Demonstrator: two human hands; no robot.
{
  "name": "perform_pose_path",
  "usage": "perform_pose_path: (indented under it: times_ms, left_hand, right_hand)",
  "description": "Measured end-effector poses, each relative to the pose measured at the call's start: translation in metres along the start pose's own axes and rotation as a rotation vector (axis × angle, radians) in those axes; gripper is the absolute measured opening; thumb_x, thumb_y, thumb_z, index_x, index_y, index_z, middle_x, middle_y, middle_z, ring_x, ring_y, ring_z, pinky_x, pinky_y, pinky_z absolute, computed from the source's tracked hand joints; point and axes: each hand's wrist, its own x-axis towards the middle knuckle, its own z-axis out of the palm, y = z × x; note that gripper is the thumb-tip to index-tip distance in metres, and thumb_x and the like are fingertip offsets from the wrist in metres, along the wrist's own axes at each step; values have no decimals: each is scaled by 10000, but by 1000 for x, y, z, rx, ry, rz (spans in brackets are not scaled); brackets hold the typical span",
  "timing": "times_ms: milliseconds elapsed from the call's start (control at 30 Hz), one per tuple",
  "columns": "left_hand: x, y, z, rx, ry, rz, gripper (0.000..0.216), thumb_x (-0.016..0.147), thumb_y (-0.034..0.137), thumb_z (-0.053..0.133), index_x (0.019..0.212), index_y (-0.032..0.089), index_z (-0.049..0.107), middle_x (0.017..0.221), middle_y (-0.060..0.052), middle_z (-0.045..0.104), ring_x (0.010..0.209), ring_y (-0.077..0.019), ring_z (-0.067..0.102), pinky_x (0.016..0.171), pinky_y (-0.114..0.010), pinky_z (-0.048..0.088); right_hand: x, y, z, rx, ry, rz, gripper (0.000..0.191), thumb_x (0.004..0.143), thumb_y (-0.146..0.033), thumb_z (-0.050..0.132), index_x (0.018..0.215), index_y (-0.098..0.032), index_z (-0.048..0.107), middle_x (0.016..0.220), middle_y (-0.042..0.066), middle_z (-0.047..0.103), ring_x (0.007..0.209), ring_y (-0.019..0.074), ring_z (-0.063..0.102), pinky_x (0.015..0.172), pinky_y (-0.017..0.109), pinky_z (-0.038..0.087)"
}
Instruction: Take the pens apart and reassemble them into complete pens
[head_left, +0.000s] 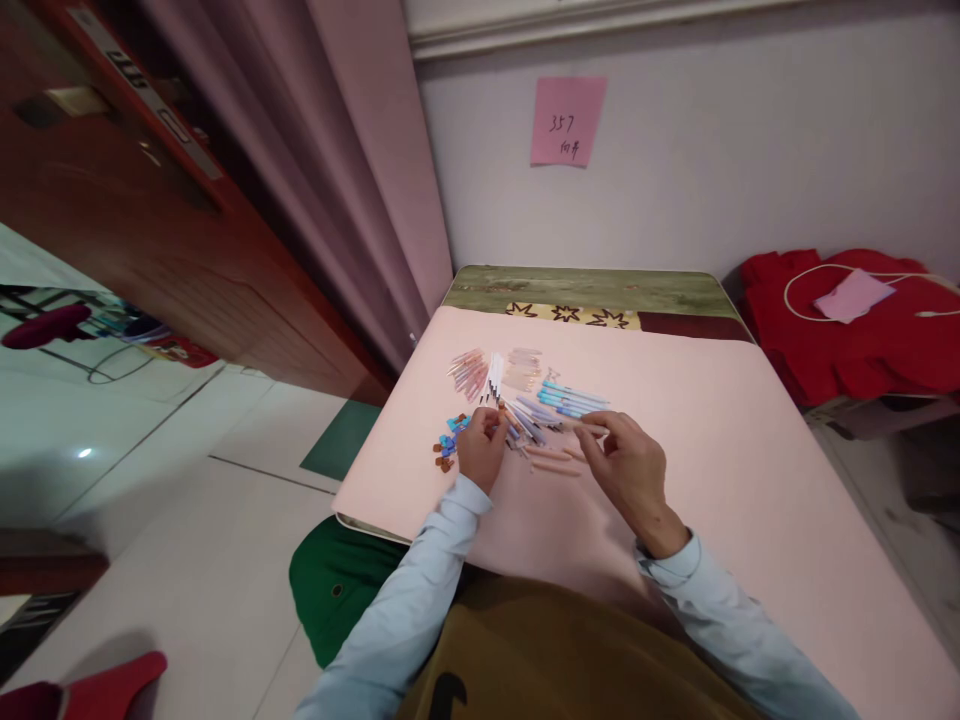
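My left hand [482,448] is closed in a pinch, with a small brown pen cap [502,405] at its fingertips. In my right hand [628,468], thumb and fingers grip a pale peach pen barrel [595,429]. Between the hands lie white and bluish pen parts [531,418] with dark tips. Loose peach barrels [555,468] rest nearer to me. Left of my left hand is a heap of blue and brown caps [445,450]. Farther back lie pink barrels [469,373], thin white refills [494,374], pale clear pieces [523,368] and several blue pens [571,396].
The pink-covered table [750,480] has a green wood-patterned far end [585,287] against the wall. A red cloth [847,345] with a white cable lies to the right. A green stool [337,580] stands by the left edge; a wooden door [225,250] is beyond.
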Motion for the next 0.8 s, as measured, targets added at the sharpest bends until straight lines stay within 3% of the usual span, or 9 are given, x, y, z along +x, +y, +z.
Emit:
perform_pose_path:
  times_ms: [133,233,300,400,533,667,800]
  left_hand:
    - [3,5,-8,68,37,-42,109,744,248,697,823,214,631,707,-11,682,629,-158,599,649,-257,415]
    - [3,9,-12,108,42,-81,254,735,261,711,967,212,617,659,-4,679,608,-178,610,647,-275,416]
    - [3,10,-11,144,57,-89,312,707,247,731,994,210,611,627,1,665,616,-195,615,662,-287,409]
    - [2,7,-6,213,69,-65,330,679,199,732,986,212,612,589,7,637,653,-222,625,684,-300,393]
    - [4,1,1,410,-28,-1,352,764,233,660,1101,184,568,589,9,621,684,-239,640,674,-302,383]
    - [5,2,0,543,-94,16,428,785,356,671,1140,155,543,616,4,628,662,-236,638,641,-300,380]
    - [1,5,-8,494,-76,22,295,807,400,636,1010,191,588,599,18,618,646,-205,633,647,-291,395]
  right_hand:
    - [-3,-11,-15,125,123,-36,179,902,-335,546,964,-204,651,881,54,674,599,132,540,617,274,434]
    - [-7,-9,-7,152,182,-70,163,898,-301,542,1001,-203,622,923,63,679,706,156,593,706,283,458]
    - [-10,-2,7,74,150,-87,137,891,-293,549,961,-203,625,894,58,691,771,177,613,748,294,440]
    - [-14,12,37,-122,-26,-99,115,879,-299,571,874,-212,647,805,40,692,746,191,601,718,298,389]
    - [-16,25,65,-206,-163,-99,112,873,-308,599,885,-218,663,765,30,680,722,186,585,688,289,352]
    - [-11,34,66,-96,-155,-156,161,912,-335,565,948,-213,664,923,41,702,858,185,604,769,280,365]
    - [2,52,48,-164,-83,-63,164,929,-293,524,914,-216,668,921,41,686,876,188,583,781,291,352]
